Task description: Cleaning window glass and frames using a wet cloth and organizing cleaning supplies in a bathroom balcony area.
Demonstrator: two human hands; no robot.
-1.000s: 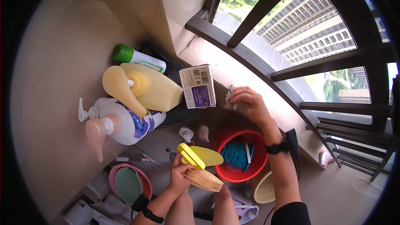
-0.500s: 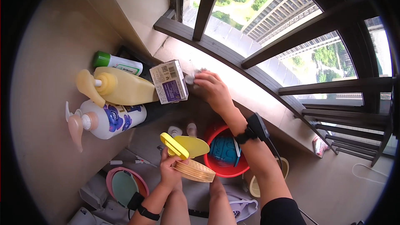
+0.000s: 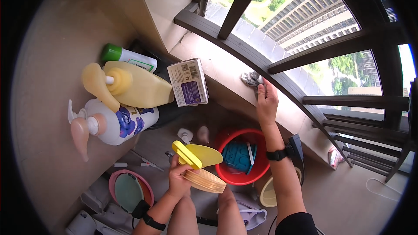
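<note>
My right hand (image 3: 266, 102) reaches over the pale window ledge (image 3: 209, 61), its fingers closed on a crumpled silvery-grey wad (image 3: 251, 78). The wad looks like a wire scourer, but I cannot be sure. My left hand (image 3: 177, 178), above my knees, grips a yellow plastic handle (image 3: 187, 154) with a rounded yellow blade (image 3: 204, 155) beside it. Under the handle is a tan, ribbed oval piece (image 3: 204, 180); whether it is joined to the handle I cannot tell. A white and purple box (image 3: 188, 82) stands to the left of my right hand.
Beside the box lie a cream pump bottle (image 3: 139, 85), a white floral pump bottle (image 3: 119, 124) and a green-capped bottle (image 3: 130, 58). A red basin (image 3: 261, 141) holds a teal item (image 3: 237, 156). A beige bucket (image 3: 264, 191) and a pink basin (image 3: 114, 178) stand low down. Dark window bars (image 3: 326, 52) cross the right.
My right hand has moved right, from beside the box out along the ledge, with the grey wad in it. The left hand keeps its hold. The view has shifted slightly.
</note>
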